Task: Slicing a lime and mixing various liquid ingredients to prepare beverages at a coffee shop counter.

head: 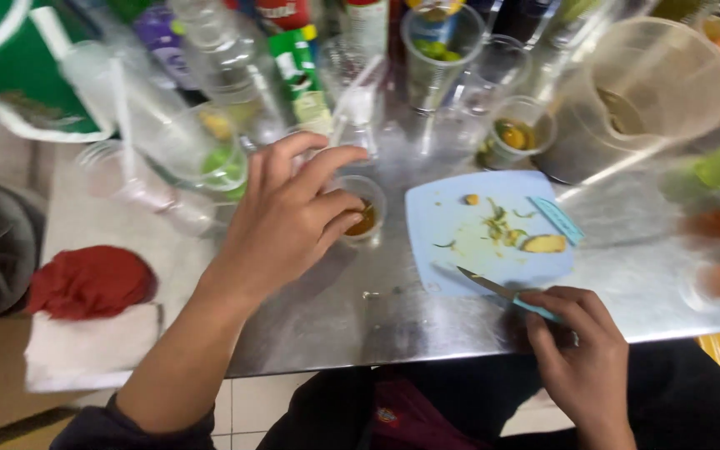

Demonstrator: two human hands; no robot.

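A: The fingers (327, 179) of the left hand (289, 221) are curled loosely around the rim of a small clear cup (366, 218) holding amber liquid, thumb and forefinger pinching it; the fingers of the right hand (572, 333) are wrapped tight on the handle of a knife (493, 287).

B: Take me from the biggest thing down.

A: The steel table (427, 321) carries everything. At its far right stands a large clear jug (656, 83), near it a row of bottles (227, 58) and plastic cups (439, 50). To the left, off the table, a red cloth (89, 279) lies on a white towel. In front of the person sits a pale blue cutting board (452, 254). The small cup stands just left of it, touching or nearly touching its edge; I cannot tell which.

B: And on the board?

A: A yellowish peeled chunk (543, 244), a smaller piece near the top, and thin green and yellow scraps between them. The knife blade rests with its tip on the board's lower edge.

B: How far along does the work look?

A: I judge the cutting mostly done: only trimmings and that one chunk remain, and the blade lies idle. The cup already has liquid in it. The chunk has not yet gone anywhere, and the scraps are uncleared.
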